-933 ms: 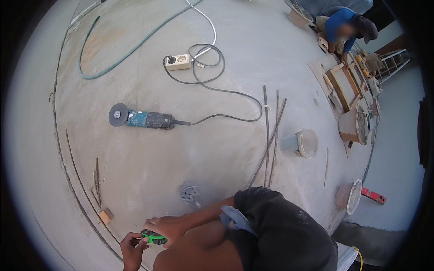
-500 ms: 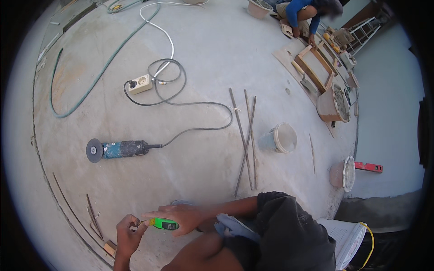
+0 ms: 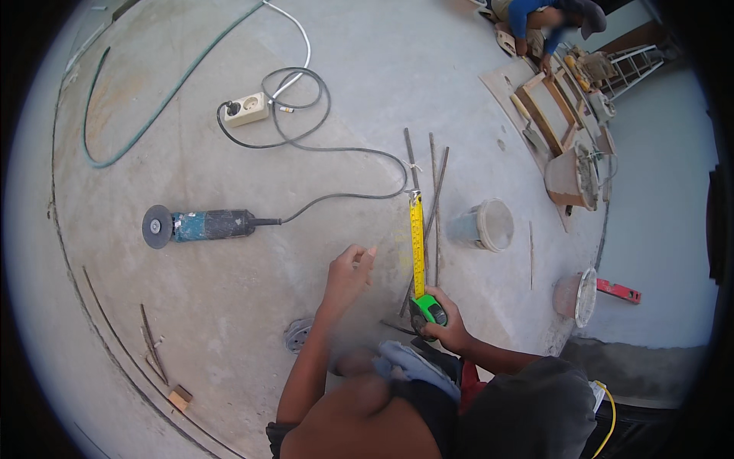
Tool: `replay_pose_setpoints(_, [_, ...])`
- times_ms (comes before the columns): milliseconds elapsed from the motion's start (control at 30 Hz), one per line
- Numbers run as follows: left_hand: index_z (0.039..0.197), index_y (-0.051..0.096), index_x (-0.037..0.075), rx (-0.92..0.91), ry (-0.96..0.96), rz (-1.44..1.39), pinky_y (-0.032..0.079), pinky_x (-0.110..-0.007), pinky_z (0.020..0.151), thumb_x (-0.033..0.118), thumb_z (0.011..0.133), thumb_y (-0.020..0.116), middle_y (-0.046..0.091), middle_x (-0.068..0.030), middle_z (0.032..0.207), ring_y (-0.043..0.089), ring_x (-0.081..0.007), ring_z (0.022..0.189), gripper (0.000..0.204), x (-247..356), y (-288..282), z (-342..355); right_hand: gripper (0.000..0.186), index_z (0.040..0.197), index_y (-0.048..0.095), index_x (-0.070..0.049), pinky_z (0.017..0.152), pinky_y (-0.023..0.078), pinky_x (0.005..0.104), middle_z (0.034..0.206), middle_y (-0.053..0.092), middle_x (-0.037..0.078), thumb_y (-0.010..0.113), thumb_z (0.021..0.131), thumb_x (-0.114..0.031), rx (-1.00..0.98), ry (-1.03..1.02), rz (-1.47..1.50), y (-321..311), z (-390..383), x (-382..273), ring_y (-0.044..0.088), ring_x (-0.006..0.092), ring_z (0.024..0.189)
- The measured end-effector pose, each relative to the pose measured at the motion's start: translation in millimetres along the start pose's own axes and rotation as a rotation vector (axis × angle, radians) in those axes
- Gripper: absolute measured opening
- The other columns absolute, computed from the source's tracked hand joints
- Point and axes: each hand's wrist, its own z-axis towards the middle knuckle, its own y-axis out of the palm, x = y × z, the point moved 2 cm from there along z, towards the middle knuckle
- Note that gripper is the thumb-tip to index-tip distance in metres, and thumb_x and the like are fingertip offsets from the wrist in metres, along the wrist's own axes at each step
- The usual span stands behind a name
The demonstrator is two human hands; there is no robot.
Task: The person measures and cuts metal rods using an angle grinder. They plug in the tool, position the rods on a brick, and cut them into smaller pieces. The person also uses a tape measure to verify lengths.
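Note:
My right hand (image 3: 451,330) grips a green and black tape measure (image 3: 434,307). Its yellow blade (image 3: 417,245) runs out away from me, over or along the thin steel rods (image 3: 437,206) on the concrete floor. The blade's end lies near a white tie on one rod. To the left of the blade, my left hand (image 3: 348,275) hovers with loosely bent fingers slightly apart and nothing visible in it. An angle grinder (image 3: 210,225) with a grey disc lies on the floor further left.
The grinder's black cord loops to a white socket block (image 3: 248,109). A green hose (image 3: 180,80) curves at far left. Plaster-smeared buckets (image 3: 495,226) stand to the right, beside a red spirit level (image 3: 619,291). At far right another person (image 3: 527,19) crouches by a wooden frame (image 3: 547,115).
The tape's blade has been drawn out to the rods. My right hand has moved right with the tape measure; my left hand has let go of the tape's end and moved right and up.

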Motion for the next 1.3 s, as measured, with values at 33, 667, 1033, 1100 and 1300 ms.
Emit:
replay_pose_setpoints(33, [0.115, 0.071, 0.0, -0.139, 0.011, 0.106, 0.06, -0.034, 0.068, 0.055, 0.109, 0.066, 0.073, -0.0104, 0.09, 0.074, -0.0197, 0.079, 0.055, -6.5, 26.3, 11.6, 0.077, 0.153, 0.053, -0.003, 0.109, 0.05, 0.0358, 0.131, 0.066, 0.011, 0.072, 0.079, -0.006, 0.067, 0.04, 0.11, -4.5, -2.5, -3.9, 0.065, 0.0235, 0.122])
replay_pose_setpoints(667, [0.096, 0.065, 0.001, 0.214, 0.482, 0.083, 0.055, -0.054, 0.076, 0.021, 0.109, 0.064, 0.071, -0.0229, 0.095, 0.07, -0.0456, 0.091, 0.024, 24.7, 103.3, 22.4, 0.079, 0.148, 0.046, 0.002, 0.099, 0.059, 0.0424, 0.127, 0.068, 0.02, 0.075, 0.077, -0.017, 0.149, -0.347, 0.076, -8.6, 23.9, -83.9, 0.072, 0.0272, 0.11])
replay_pose_setpoints(1033, [0.164, 0.047, 0.005, 0.126, 0.525, -0.647, 0.059, -0.033, 0.094, 0.024, 0.116, 0.061, 0.064, -0.0017, 0.1, 0.072, -0.0145, 0.099, 0.053, 55.4, -53.4, -54.6, 0.082, 0.146, 0.054, 0.002, 0.09, 0.063, 0.0399, 0.126, 0.068, 0.017, 0.067, 0.066, -0.014, -0.141, -0.534, -0.021, 23.6, 116.4, -232.3, 0.074, 0.0255, 0.098])
replay_pose_setpoints(1100, [0.164, 0.047, 0.005, 0.174, 0.483, -0.697, 0.06, -0.036, 0.099, 0.029, 0.116, 0.062, 0.065, -0.0018, 0.106, 0.073, -0.0155, 0.104, 0.056, 46.2, -65.3, -66.7, 0.079, 0.143, 0.058, 0.001, 0.089, 0.062, 0.0375, 0.123, 0.07, 0.015, 0.066, 0.065, -0.012, -0.233, -0.569, -0.043, 55.9, 125.9, -270.0, 0.073, 0.0229, 0.096])
replay_pose_setpoints(1300, [0.158, 0.053, 0.004, 0.402, 0.529, -0.768, 0.06, -0.037, 0.101, 0.034, 0.117, 0.061, 0.069, -0.0027, 0.108, 0.073, -0.0161, 0.108, 0.052, 24.6, -81.2, -106.2, 0.072, 0.143, 0.058, 0.002, 0.086, 0.062, 0.0349, 0.125, 0.074, 0.014, 0.065, 0.072, -0.006, -0.562, -0.486, -0.141, 149.1, 151.0, -324.8, 0.073, 0.0202, 0.094])
